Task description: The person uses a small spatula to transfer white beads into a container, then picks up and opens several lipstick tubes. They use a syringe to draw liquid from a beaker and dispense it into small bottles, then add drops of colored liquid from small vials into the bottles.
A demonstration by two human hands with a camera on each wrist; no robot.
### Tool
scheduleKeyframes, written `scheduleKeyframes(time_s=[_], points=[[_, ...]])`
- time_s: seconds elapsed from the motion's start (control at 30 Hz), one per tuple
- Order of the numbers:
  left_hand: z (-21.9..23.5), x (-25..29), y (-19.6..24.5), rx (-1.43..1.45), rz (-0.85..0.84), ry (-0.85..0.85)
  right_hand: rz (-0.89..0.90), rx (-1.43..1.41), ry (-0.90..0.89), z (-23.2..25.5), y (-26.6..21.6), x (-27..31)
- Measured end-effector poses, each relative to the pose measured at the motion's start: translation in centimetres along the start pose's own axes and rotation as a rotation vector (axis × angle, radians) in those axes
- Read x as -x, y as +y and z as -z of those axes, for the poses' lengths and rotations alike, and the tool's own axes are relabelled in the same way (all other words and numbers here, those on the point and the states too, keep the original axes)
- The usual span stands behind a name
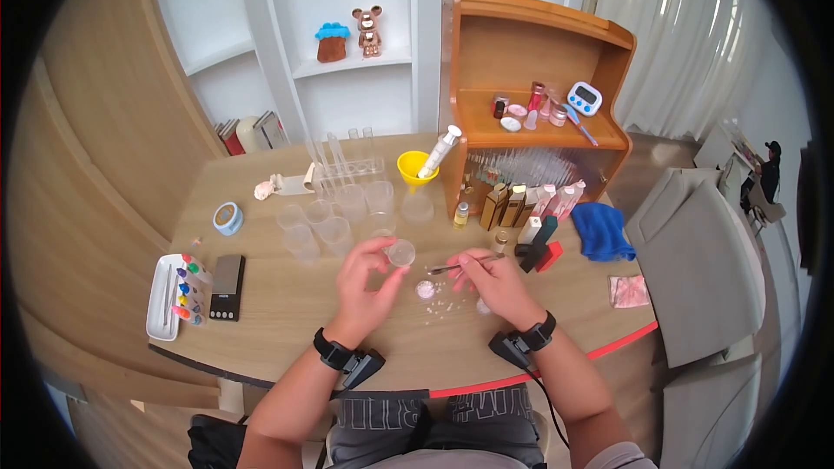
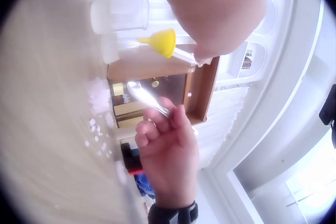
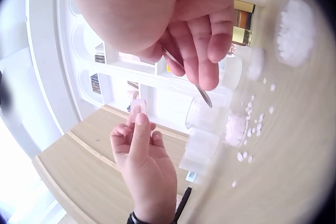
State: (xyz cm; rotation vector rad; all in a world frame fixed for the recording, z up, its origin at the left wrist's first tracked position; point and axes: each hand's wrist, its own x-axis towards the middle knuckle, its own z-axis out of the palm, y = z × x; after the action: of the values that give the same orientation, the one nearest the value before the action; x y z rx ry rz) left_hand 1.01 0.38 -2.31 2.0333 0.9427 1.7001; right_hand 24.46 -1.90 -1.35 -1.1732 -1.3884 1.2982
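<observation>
My left hand (image 1: pixel 365 282) pinches a small clear round plastic cup (image 1: pixel 401 252) between thumb and fingers, raised above the table. In my right hand (image 1: pixel 497 285) is a slim metal spoon (image 1: pixel 445 269), its tip pointing left toward the cup; the right wrist view shows the spoon's bowl (image 3: pixel 204 97) past the fingertips. Below, between the hands, stands a small tub of whitish pellets (image 1: pixel 426 290). Loose white pellets (image 3: pixel 253 121) lie scattered beside it. A second clear container of white pellets (image 3: pixel 295 32) sits under my right hand, mostly hidden in the head view.
Clear plastic beakers (image 1: pixel 334 230) stand behind my left hand, near a test tube rack (image 1: pixel 352 169) and a yellow funnel (image 1: pixel 417 167). Cosmetic boxes (image 1: pixel 521 202) line the wooden cabinet (image 1: pixel 539 52). At left are a black scale (image 1: pixel 228 287) and a white tray (image 1: pixel 162 295); at right, a blue cloth (image 1: pixel 602 232).
</observation>
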Motion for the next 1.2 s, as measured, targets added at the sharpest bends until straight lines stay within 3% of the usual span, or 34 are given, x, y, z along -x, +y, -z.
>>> scheduleKeyframes(time_s=[0.1, 0.2, 0.4, 0.5, 0.6, 0.8, 0.9, 1.0, 1.1, 1.2], points=[[-0.3, 0.1, 0.1, 0.045, -0.002, 0.116, 0.033, 0.060, 0.039, 0.8, 1.1, -0.8], [0.7, -1.0, 1.2, -0.081, 0.066, 0.021, 0.037, -0.023, 0.082, 0.9, 1.3, -1.2], [3.9, -1.1, 2.2, -0.072, 0.571, -0.386, -0.039, -0.100, 0.088, 1.3, 1.9, -1.6], [4.6, 0.4, 0.6, -0.300, 0.515, -0.420, -0.099, -0.088, 0.055, 1.2, 2.3, -1.8], [4.8, 0.9, -0.3, -0.336, 0.553, -0.455, -0.132, -0.098, 0.026, 1.0, 2.4, -1.6], [4.6, 0.5, 0.6, -0.613, 0.366, -0.423, -0.115, -0.098, 0.026, 1.0, 2.7, -1.8], [4.4, -0.7, 1.2, -0.559, 0.300, -0.351, -0.114, -0.105, 0.024, 0.9, 2.9, -1.9], [4.2, -2.5, -0.1, -0.241, 0.284, -0.211, -0.129, -0.082, 0.006, 0.8, 2.8, -1.9], [3.8, -4.0, -1.1, -0.200, 0.167, -0.042, -0.152, -0.064, 0.005, 0.8, 2.4, -1.7], [4.1, -3.2, -2.5, -0.093, 0.323, 0.035, -0.137, -0.078, 0.011, 1.2, 1.6, -1.7]])
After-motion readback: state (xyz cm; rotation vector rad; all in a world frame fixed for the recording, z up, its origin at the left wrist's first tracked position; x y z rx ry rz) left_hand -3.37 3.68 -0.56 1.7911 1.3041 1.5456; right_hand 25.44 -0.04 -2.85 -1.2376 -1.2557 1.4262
